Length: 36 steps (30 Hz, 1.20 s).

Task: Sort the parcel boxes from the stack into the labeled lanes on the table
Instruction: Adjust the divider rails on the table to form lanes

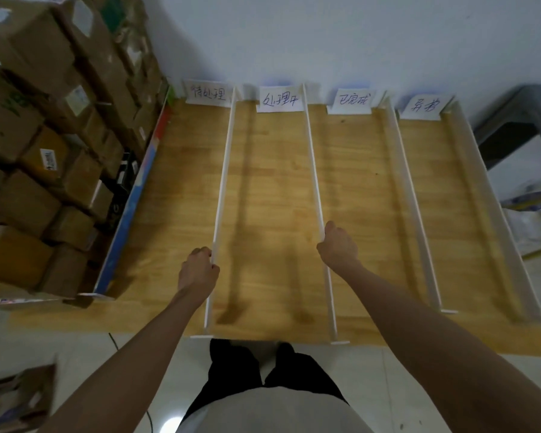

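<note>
Head view of a sorting station, read left to right. At far left the stack of parcel boxes (44, 145) rises beside the counter (175, 189), with a blue-edged board (132, 195) standing between stack and counter; no box lies in any lane, so sorting is judged not yet begun. The left hand (199, 271) curls its fingers (213, 266) round the near part of the first white divider (224, 179), pinching the thin strip. The right hand (338, 246) likewise grips the second white divider (313, 170), fingers closed on its top edge.

Risks, as judgement: the dividers look thin and light, standing on small feet at the near edge; a pull or sideways push from either hand could tip or skew them, narrowing one lane and widening its neighbour. A parcel dropped against a strip might knock it over. The stack leans close on the blue-edged board; drawing a low box could bring upper ones down.

Surroundings: four handwritten paper labels (278, 100) stand at the far end of the lanes, against the wall. Two further dividers (413, 195) bound the right lanes. A dark stool or stand (519, 126) sits at far right, and a loose carton (16, 398) lies on the floor near left. Reaching the stack means crossing the blue-edged board.
</note>
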{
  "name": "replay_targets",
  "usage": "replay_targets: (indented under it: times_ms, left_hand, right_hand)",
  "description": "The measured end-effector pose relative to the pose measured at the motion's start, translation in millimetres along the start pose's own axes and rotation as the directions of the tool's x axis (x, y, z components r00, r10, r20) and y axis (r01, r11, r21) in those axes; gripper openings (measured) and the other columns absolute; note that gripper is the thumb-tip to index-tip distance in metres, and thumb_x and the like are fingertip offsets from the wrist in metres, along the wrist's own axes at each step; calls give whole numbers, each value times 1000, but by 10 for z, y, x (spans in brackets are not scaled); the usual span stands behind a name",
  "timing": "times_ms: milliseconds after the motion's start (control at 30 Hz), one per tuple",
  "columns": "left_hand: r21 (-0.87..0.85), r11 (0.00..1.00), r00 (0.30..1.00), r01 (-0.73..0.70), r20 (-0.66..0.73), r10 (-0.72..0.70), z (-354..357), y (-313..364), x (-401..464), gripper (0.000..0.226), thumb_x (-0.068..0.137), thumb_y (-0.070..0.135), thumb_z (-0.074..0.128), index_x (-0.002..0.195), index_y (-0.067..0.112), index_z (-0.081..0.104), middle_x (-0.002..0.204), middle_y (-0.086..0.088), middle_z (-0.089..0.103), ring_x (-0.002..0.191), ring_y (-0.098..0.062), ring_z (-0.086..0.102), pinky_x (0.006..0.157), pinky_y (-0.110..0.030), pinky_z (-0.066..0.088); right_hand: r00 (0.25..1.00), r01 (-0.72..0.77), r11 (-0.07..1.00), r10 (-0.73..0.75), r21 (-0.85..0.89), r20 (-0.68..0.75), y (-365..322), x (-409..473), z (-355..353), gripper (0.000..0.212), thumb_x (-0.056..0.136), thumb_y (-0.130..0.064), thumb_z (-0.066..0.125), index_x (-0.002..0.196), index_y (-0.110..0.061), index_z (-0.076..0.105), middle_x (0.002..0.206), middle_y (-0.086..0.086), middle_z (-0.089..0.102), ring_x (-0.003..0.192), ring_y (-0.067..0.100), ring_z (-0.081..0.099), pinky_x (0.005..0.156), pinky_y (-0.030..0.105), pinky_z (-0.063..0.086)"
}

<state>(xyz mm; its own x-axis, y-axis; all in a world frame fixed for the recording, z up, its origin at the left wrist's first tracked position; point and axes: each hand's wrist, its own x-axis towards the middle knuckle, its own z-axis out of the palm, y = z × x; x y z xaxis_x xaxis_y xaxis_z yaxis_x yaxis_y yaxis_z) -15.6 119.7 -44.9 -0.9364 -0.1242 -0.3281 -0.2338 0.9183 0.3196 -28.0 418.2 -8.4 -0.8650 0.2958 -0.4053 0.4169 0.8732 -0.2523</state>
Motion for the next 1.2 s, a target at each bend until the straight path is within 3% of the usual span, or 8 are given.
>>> replay_targets:
  times_ms: [233, 667, 1067, 1200]
  left_hand:
    - [-2, 1000, 1000, -3, 27, 3, 82, 281, 171, 34, 91, 15, 60, 124, 9, 60, 115, -7, 62, 97, -28, 63, 77, -36, 49]
    - [-9, 1000, 997, 1, 80, -1, 122, 393, 619, 33, 92, 16, 59, 124, 10, 59, 119, -7, 60, 101, -29, 62, 78, -37, 47]
    - [2, 1000, 992, 12, 123, -12, 164, 416, 717, 39, 91, 16, 62, 130, 12, 57, 122, -7, 60, 105, -29, 62, 81, -39, 49]
    - [-26, 999, 991, 28, 131, -24, 179, 391, 700, 45, 89, 16, 65, 133, 13, 55, 123, -7, 59, 106, -30, 62, 85, -42, 53]
  right_hand:
    - [1000, -27, 1000, 27, 11, 3, 263, 207, -38, 27, 93, -10, 53, 117, -6, 44, 114, 15, 58, 101, 37, 60, 69, 36, 42]
    - [996, -82, 996, 81, 30, 45, 129, 647, -28, 27, 93, -10, 53, 118, -7, 46, 115, 15, 59, 102, 36, 61, 69, 35, 41]
    - [990, -127, 990, 123, 59, 68, 76, 857, 54, 22, 94, -11, 54, 115, -7, 49, 115, 15, 59, 103, 36, 60, 77, 40, 49]
    - [989, -134, 988, 128, 76, 77, 111, 823, 104, 30, 95, -14, 55, 123, -6, 48, 119, 16, 59, 106, 36, 60, 80, 42, 50]
